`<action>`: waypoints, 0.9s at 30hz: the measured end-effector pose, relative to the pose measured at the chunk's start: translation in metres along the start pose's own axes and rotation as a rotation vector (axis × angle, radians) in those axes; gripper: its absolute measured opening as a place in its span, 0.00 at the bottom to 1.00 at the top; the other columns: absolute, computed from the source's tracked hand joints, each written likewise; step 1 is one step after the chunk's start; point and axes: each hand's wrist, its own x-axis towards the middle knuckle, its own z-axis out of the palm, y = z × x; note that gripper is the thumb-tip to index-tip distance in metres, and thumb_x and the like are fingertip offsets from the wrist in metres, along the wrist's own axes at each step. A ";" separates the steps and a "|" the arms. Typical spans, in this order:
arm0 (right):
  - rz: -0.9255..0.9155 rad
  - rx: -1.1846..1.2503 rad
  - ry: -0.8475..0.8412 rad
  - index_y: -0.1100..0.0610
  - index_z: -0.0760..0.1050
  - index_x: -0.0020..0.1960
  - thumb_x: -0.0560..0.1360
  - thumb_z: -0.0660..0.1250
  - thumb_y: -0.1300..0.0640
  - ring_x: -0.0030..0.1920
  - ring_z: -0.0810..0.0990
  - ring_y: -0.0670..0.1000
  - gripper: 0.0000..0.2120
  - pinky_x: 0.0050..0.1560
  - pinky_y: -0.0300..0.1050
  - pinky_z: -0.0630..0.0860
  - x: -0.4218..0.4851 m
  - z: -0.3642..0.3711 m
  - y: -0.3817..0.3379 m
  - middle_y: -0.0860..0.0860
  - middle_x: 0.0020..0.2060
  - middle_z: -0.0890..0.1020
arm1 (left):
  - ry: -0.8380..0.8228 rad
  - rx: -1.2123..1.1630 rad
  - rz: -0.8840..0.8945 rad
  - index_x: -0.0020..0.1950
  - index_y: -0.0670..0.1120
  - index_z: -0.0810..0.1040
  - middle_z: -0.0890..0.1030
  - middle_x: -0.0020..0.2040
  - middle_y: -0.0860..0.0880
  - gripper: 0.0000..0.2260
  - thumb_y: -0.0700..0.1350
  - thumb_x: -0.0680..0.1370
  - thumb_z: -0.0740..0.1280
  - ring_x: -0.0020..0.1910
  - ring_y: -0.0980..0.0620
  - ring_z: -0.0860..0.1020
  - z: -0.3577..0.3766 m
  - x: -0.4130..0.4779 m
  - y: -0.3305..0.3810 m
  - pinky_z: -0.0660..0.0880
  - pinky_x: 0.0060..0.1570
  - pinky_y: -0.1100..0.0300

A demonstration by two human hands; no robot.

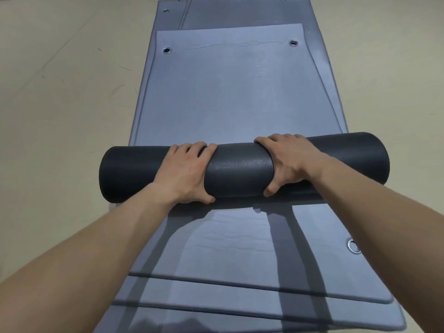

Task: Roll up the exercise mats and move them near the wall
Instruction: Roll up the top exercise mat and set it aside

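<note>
A dark grey roll of exercise mat lies crosswise on a stack of flat grey mats. The unrolled part of the same mat stretches away from the roll, with metal eyelets near its far corners. My left hand wraps over the roll left of its middle, fingers on the far side, thumb on the near side. Right of the middle, my right hand grips the roll the same way. Both forearms reach in from the bottom of the view.
Several flat mats lie stacked under the roll, their edges stepping out toward me. Another mat with dark lettering lies at the far end. Beige floor spreads on both sides. An eyelet shows near my right forearm.
</note>
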 end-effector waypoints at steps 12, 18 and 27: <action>0.037 -0.068 0.075 0.53 0.51 0.82 0.62 0.75 0.30 0.77 0.61 0.63 0.60 0.76 0.69 0.56 -0.116 0.053 -0.065 0.58 0.78 0.63 | -0.392 -0.121 0.075 0.79 0.55 0.54 0.72 0.71 0.51 0.55 0.73 0.60 0.74 0.63 0.46 0.75 -0.027 -0.064 0.022 0.74 0.64 0.48; 0.009 0.015 0.055 0.47 0.53 0.79 0.57 0.74 0.26 0.73 0.67 0.57 0.59 0.75 0.63 0.61 -0.078 0.028 -0.044 0.51 0.74 0.67 | -0.306 -0.129 0.096 0.82 0.54 0.49 0.62 0.80 0.50 0.59 0.75 0.60 0.73 0.76 0.45 0.64 -0.029 -0.040 0.016 0.62 0.76 0.47; 0.092 -0.099 0.291 0.50 0.57 0.79 0.55 0.77 0.26 0.69 0.70 0.61 0.61 0.71 0.63 0.64 -0.076 0.038 -0.043 0.55 0.70 0.71 | -0.266 -0.224 0.068 0.80 0.59 0.53 0.71 0.73 0.53 0.56 0.75 0.59 0.74 0.66 0.48 0.74 -0.041 -0.005 0.005 0.68 0.71 0.46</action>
